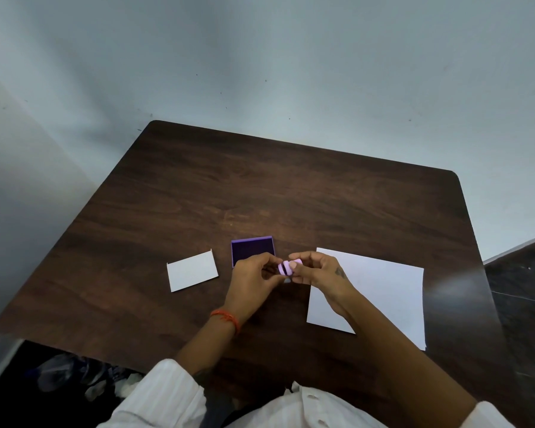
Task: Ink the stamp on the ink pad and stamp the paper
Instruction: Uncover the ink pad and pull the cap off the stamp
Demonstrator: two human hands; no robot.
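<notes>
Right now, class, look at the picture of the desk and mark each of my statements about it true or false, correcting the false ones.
1. Both hands hold the small lilac stamp above the table. True: the left hand and right hand both grip it.
2. The ink pad is shut. False: it lies open, its dark purple surface showing.
3. The large paper lies to the right of the hands. True.
4. The small white card lies on top of the ink pad. False: it lies on the table to the left of the pad, apart from it.
5. The orange thread band is on the right wrist. False: it is on the left wrist.
</notes>
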